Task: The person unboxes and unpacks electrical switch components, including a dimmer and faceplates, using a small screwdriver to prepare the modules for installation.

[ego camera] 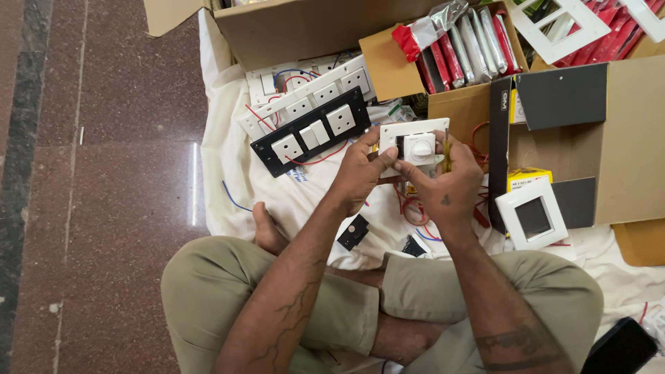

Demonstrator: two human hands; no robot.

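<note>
My left hand (361,168) and my right hand (447,181) together hold a white switch plate with a round dial knob (418,143) above my crossed legs. The left hand grips its left edge. My right hand holds its right side and also pinches a thin yellow-handled screwdriver (447,151), upright beside the plate. Just left of my hands lies a black panel with white sockets and switches (312,131) wired in red, on a white cloth (228,166).
Open cardboard boxes (623,138) stand ahead and right, one holding red and white packets (460,52). White frame plates (532,215) (557,24), small black parts (353,232), loose red and blue wires and another white socket strip (305,86) lie around. Polished brown floor (104,173) stretches left.
</note>
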